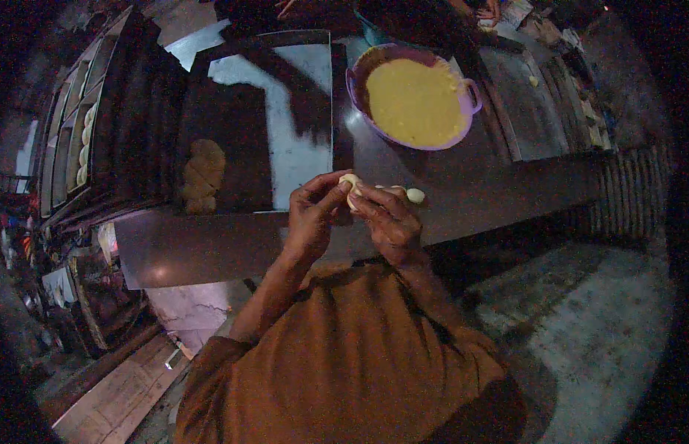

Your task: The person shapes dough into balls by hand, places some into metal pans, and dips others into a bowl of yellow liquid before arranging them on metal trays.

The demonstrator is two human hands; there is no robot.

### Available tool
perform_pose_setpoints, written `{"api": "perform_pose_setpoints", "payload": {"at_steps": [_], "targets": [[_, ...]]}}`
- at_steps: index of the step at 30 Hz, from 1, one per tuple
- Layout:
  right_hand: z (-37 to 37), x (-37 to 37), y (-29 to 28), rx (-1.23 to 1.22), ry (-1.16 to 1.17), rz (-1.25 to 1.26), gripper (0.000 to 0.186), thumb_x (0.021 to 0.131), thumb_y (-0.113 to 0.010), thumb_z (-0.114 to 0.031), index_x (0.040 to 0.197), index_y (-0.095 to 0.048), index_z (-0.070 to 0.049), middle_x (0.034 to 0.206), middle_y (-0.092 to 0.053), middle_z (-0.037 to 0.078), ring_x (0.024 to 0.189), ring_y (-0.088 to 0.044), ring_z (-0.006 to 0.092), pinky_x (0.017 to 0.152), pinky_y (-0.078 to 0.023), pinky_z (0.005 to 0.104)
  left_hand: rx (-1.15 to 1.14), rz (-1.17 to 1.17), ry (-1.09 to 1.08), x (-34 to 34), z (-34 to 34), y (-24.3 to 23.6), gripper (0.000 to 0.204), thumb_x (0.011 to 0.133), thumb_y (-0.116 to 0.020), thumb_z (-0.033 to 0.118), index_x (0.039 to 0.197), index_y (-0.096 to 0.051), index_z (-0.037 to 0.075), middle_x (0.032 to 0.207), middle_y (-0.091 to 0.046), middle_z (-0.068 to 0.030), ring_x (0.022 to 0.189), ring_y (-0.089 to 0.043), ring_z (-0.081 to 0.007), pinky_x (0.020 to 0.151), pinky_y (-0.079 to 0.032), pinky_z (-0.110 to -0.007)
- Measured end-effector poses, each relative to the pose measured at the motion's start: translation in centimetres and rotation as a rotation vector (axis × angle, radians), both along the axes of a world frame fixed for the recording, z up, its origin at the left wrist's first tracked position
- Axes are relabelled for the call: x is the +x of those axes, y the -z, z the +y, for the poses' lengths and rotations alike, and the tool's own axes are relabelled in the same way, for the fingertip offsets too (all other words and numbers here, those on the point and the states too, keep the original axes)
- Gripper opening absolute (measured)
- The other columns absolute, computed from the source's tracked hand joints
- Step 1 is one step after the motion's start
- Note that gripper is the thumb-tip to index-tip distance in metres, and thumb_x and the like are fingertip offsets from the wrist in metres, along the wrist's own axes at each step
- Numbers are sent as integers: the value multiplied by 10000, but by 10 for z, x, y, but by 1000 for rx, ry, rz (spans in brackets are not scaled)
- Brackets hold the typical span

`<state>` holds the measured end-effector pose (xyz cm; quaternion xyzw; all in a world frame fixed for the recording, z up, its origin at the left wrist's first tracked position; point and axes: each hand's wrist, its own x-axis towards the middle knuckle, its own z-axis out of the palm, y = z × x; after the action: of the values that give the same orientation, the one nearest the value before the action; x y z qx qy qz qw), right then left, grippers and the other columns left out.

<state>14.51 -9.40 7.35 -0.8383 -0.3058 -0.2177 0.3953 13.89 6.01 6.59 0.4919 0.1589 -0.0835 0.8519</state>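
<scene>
My left hand point(312, 216) and my right hand point(392, 223) meet in front of my chest, above the near edge of the table. Between their fingertips they pinch a small pale yellow piece of dough point(350, 180); its lower part is partly covered by the fingers. Just beyond my right hand, a smooth pale dough ball point(415, 195) lies on the table, with more pale dough half hidden behind the fingers. Farther off stands a purple basin point(427, 147) with a handle, holding a broad yellow mass point(415, 103).
Left of centre lies a large tray point(304, 133), with brown lumps point(203, 177) at its left side. Stacked trays point(100, 118) at far left hold pale dough balls. Another tray point(526, 111) is at right, carrying a small yellow piece. Another person's hand point(489, 10) shows at the top.
</scene>
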Motion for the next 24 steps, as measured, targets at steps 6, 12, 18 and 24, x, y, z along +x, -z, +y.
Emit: {"api": "perform_pose_setpoints", "payload": {"at_steps": [6,12,18,24], "targets": [[-12,7,-4,-77,100,123,234,763,-749,-87,991,-702,-73,936,-659,50,815,-604,195,702,-505,324,338,-185,184,-7,-2,6,248,931,-615,201,1089,-655,14,919,-674,-41,834,-611,-104,689,-485,-234],[-25,8,-3,111,179,442,175,804,-728,-177,943,-727,-72,888,-662,88,857,-654,234,751,-525,331,389,-198,238,-7,-14,0,172,910,-636,158,989,-665,9,923,-673,-49,861,-609,-119,708,-485,-253],[-76,-6,14,100,32,717,133,828,-695,-121,932,-739,-50,1009,-690,138,943,-663,227,809,-520,325,413,-106,308,-15,-44,11,131,884,-656,126,924,-629,4,935,-662,-59,863,-597,-124,773,-498,-301],[-125,-45,60,334,150,1155,174,800,-744,-142,909,-701,-14,965,-686,85,964,-640,208,869,-490,326,221,-182,321,-32,-89,37,276,875,-564,-33,1122,-479,55,973,-616,-67,880,-583,-142,762,-510,-299]]}}
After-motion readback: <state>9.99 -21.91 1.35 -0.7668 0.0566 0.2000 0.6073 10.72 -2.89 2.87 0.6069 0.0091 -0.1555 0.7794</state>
